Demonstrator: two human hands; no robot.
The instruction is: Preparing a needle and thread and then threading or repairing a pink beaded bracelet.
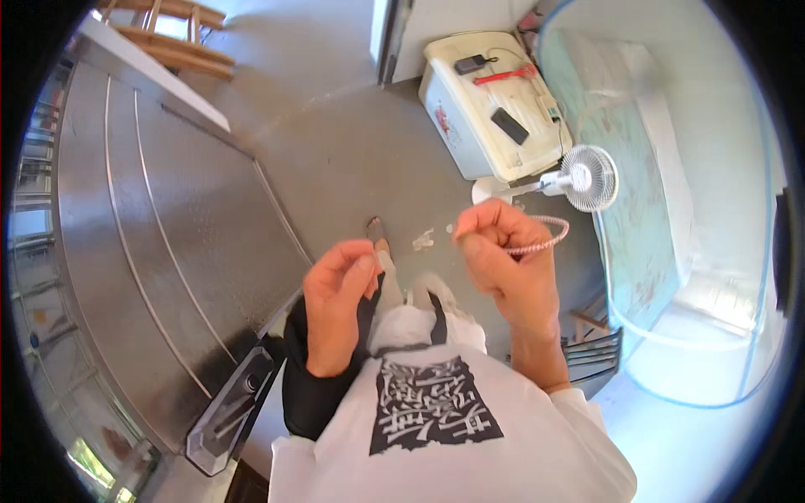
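The string of small pink beads (543, 238) hung as a loop from the right hand (503, 260), raised in front of the person's chest and curving out to the right of the knuckles. The right hand's fingers (480, 216) were pinched closed on one end of the strand, thumb against forefinger. The left hand (335, 293) was held just beside it, apart from the beads, its fingers (362, 261) curled in with thumb and forefinger nearly meeting; whether something tiny sat between them could not be told.

By the look of it, the step in hand was fine work on the strand's end, threading or fastening. The next move would seem to call for bringing the two pinches together and keeping the loop from slipping.

Below the hands lay a grey concrete floor (335, 159). A small white fan (585, 176) stood near the right hand, beside a cream chest-like appliance (486, 109) carrying dark gadgets and a red item. A ribbed metal door (168, 243) filled the left, a wooden stool (172, 33) behind it, and a blue mosquito net (671, 210) over a mattress lay right.
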